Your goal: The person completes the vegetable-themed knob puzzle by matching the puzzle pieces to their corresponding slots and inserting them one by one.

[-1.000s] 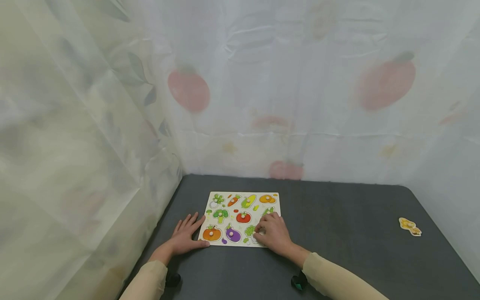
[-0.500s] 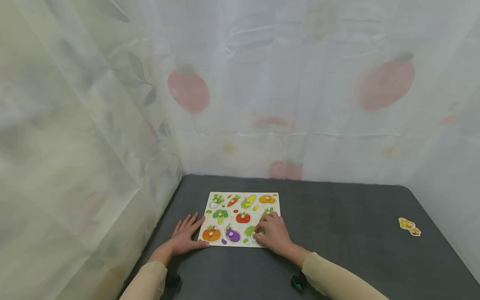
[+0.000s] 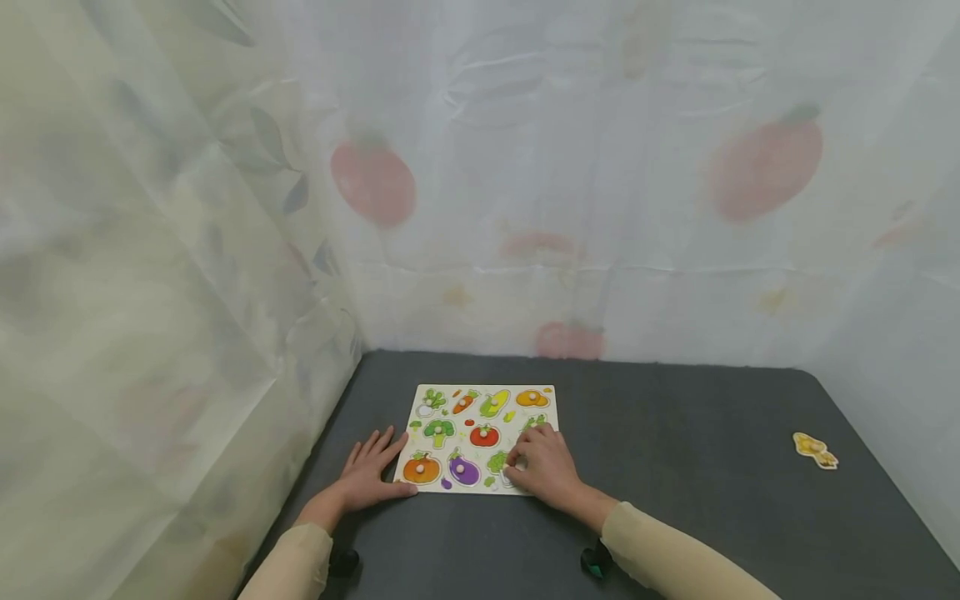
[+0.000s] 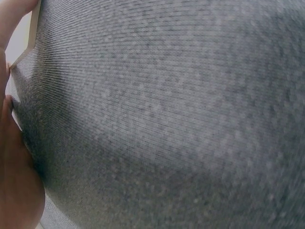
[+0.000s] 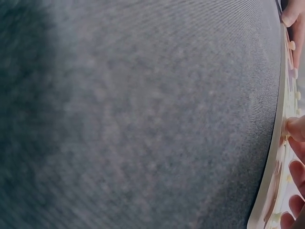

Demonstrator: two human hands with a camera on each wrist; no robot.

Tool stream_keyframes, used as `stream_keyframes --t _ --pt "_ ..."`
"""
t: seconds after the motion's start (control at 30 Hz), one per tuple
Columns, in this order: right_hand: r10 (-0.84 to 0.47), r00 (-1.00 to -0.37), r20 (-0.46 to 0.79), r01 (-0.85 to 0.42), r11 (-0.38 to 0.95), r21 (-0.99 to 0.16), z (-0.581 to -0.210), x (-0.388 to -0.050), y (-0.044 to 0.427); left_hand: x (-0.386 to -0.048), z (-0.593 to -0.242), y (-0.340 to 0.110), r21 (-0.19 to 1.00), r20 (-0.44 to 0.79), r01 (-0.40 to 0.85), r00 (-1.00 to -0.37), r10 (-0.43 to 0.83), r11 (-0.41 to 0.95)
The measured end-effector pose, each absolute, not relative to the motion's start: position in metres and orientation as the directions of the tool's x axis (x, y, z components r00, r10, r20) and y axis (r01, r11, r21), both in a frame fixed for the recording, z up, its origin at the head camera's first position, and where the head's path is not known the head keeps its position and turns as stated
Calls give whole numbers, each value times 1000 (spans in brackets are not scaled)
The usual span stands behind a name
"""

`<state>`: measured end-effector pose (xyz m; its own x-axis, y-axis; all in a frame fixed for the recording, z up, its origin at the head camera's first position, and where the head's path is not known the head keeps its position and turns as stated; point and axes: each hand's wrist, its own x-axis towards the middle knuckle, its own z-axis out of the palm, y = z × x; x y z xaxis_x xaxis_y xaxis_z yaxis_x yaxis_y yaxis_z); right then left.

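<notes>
A white wooden peg puzzle board (image 3: 450, 487) with colourful vegetable pieces lies flat on the dark table. My left hand (image 3: 367, 475), fingers spread, rests at the board's left edge, with thumb and fingertips touching its border. Over the lower right corner, my right hand (image 3: 547, 467) curls its fingers and pinches the knob of a leafy green vegetable piece (image 3: 497, 461); most of that piece is covered by the hand. The right wrist view shows the thumb (image 5: 296, 128) at a small knob on the board (image 5: 274, 164). Near the left hand are a pumpkin piece (image 3: 422, 469) and a broccoli piece (image 3: 439, 431).
A loose yellow-brown puzzle piece (image 3: 815, 450) lies alone far to the right on the grey table (image 3: 675, 442). Printed curtains (image 3: 480, 183) hang behind and along both sides of the table.
The head view has shifted very slightly. Both hands, the board and the loose piece keep the same places on the table.
</notes>
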<state>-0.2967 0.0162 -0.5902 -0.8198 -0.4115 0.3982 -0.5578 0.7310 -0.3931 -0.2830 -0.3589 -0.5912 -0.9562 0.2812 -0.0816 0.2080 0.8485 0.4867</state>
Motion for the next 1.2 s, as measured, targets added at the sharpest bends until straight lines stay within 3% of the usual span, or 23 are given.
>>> stream_keyframes --t 0.3,0.43,0.67,0.93,1.2 --pt "-427 -805 413 -578 722 -381 -588 -296 23 -282 -586 -359 492 -115 207 -948 298 846" --pt "-377 -835 401 -535 729 -427 -584 -298 43 -282 -589 -358 484 -122 196 -950 288 852" --pt "-201 -910 363 -367 796 -481 -575 -309 113 -279 -586 -355 496 -107 204 -950 292 844" --pt "-12 -927 375 -226 816 -533 -578 -303 219 -285 -600 -361 487 -104 203 -952 287 849" --pt "112 -925 362 -104 843 -527 -578 -288 285 -287 -603 -364 500 -86 206 -955 285 841"
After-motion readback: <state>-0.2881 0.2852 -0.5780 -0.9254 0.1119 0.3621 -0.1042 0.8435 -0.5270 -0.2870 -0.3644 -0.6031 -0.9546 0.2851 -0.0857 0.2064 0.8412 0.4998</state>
